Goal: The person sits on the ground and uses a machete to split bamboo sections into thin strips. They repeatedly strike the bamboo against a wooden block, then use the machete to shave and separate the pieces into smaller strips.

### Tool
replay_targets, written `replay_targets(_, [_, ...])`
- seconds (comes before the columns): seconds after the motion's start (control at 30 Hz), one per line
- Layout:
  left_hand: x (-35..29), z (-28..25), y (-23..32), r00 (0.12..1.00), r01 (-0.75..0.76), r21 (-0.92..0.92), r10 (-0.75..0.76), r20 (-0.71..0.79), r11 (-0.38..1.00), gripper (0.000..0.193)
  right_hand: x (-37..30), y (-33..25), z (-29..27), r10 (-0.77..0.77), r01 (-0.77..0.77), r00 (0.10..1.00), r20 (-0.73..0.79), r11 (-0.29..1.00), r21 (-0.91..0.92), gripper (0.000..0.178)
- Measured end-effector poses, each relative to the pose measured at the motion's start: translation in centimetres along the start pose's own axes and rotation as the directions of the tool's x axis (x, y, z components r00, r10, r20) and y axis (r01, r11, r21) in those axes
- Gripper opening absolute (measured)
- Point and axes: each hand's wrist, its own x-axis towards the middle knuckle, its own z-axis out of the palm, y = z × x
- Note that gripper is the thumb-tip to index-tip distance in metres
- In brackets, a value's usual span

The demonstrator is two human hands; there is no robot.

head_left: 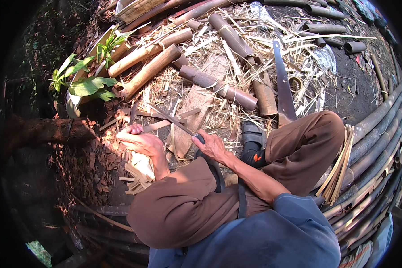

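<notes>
We hold a thin pale bamboo strip (pixel 158 126) in our left hand (pixel 140 142), closed on it above the knee; our right hand (pixel 212 146) grips a dark knife (pixel 172 119). The strip seems light, springy, splintery; better grip near its end.

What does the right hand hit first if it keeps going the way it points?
The right hand points up-left along its knife. First in that line is likely the thin bamboo strip held by the left hand, then the litter of bamboo shavings. Depth is unclear.
</notes>
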Motion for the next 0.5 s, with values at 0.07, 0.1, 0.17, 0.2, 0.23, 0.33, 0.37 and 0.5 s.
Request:
replay_targets(0.07, [0.5,-0.5,0.2,0.999,-0.03,0.103,0.034,-0.039,0.994,0.045,1.3,3.5,0.4,0.2,-0.195,0.979,-0.037,0.975,0.109,0.048])
replay_targets(0.1, [0.6,-0.3,0.1,0.998,-0.034,0.142,0.042,-0.055,0.989,0.045,1.9,6.9,0.0,0.201,-0.17,0.968,-0.151,0.966,0.193,0.051])
replay_targets(0.17, [1.0,-0.6,0.1,0.991,-0.133,0.132,0.136,-0.016,0.982,0.044,2.7,7.9,-1.0,0.21,-0.208,0.972,-0.102,0.978,0.022,0.05])
replay_targets(0.2, [1.3,-0.8,0.2,0.993,-0.091,0.153,0.101,-0.059,0.984,0.043,2.7,5.9,-1.4,0.205,-0.204,0.975,-0.082,0.979,0.025,0.048])
replay_targets(0.23, [1.2,-1.2,0.0,0.993,-0.033,0.174,0.052,-0.105,0.984,0.043,2.5,3.9,-1.7,0.171,-0.161,0.981,-0.097,0.982,0.1,0.048])
replay_targets(0.33, [1.1,-1.1,-0.3,0.994,-0.093,0.145,0.101,-0.047,0.985,0.044,1.9,1.0,-1.8,0.016,0.004,0.994,-0.105,0.983,0.185,0.045])
replay_targets(0.37, [1.2,-1.3,-0.4,0.997,-0.063,0.111,0.066,-0.031,0.992,0.044,2.0,2.2,-1.2,0.063,-0.049,0.994,-0.092,0.988,0.146,0.045])
replay_targets(0.5, [0.3,0.0,0.0,0.996,-0.084,0.123,0.084,0.008,0.989,0.044,2.4,7.0,0.6,0.171,-0.162,0.981,-0.096,0.983,0.088,0.048])
